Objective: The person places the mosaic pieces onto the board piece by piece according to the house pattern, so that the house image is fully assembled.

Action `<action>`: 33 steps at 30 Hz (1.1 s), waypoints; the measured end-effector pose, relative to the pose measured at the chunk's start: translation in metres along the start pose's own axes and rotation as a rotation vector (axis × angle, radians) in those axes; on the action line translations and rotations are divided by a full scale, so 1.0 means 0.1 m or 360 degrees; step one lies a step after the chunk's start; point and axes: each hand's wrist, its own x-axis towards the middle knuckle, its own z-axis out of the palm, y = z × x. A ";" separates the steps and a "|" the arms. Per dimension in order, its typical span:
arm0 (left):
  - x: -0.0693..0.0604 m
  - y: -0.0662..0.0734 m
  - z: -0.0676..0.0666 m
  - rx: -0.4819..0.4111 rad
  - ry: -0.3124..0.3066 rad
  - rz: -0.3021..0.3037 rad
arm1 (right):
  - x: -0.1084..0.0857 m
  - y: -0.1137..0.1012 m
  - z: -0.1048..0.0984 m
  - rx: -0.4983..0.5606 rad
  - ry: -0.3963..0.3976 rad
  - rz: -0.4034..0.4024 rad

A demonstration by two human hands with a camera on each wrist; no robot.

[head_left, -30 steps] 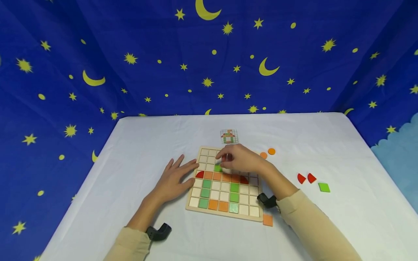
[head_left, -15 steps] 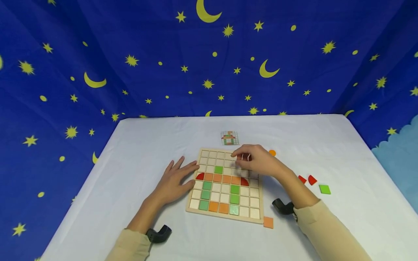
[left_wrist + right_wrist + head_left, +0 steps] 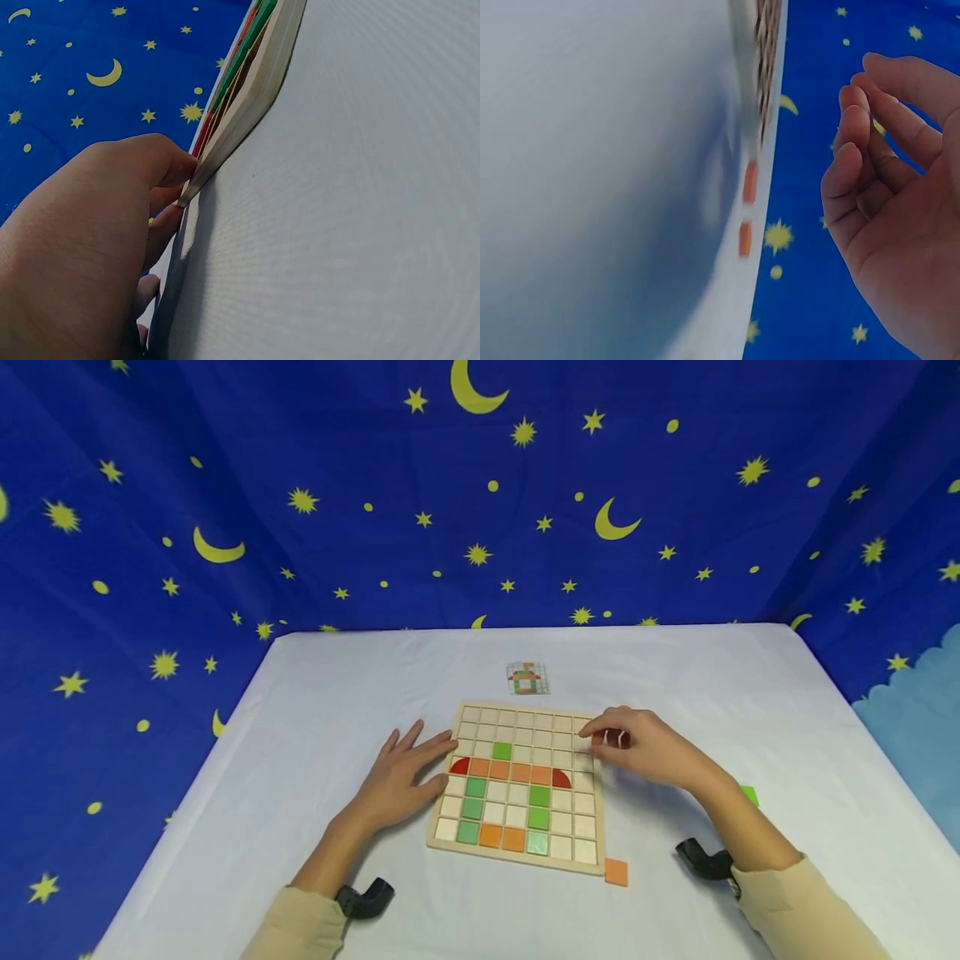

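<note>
A wooden grid board (image 3: 517, 857) lies on the white table, with green, orange and red flat tiles in some of its squares. My left hand (image 3: 399, 774) rests against the board's left edge, fingers spread and straight; in the left wrist view the thumb and fingertips touch the board's side (image 3: 247, 112). Past the board's upper right edge hovers my right hand (image 3: 647, 747), its fingers loosely bent. Nothing shows between them in the right wrist view. A lone green tile (image 3: 502, 751) sits in the row above the orange tiles (image 3: 499, 768).
Behind the board lies a small pattern card (image 3: 528, 678). An orange square tile (image 3: 616, 872) is by the near right corner. A green tile (image 3: 750, 795) is partly covered by my right forearm. Two orange pieces (image 3: 749, 182) appear in the right wrist view.
My right hand has moved right, from over the green tile to beyond the board's right edge, uncovering the upper squares. It now hides the orange discs and red pieces. The left hand stays put.
</note>
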 end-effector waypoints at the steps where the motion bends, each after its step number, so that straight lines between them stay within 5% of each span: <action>1: 0.00 0.00 0.00 -0.0001 0.0002 0.0002 | -0.04 0.02 -0.02 -0.0017 0.0002 0.0015; 15: -0.01 0.01 -0.01 0.0003 0.0008 0.0009 | -0.64 0.35 -0.24 -0.0061 0.0075 0.0287; 33: -0.01 0.00 -0.01 0.0016 0.0009 0.0019 | -1.08 0.71 -0.47 0.0128 0.0100 0.0583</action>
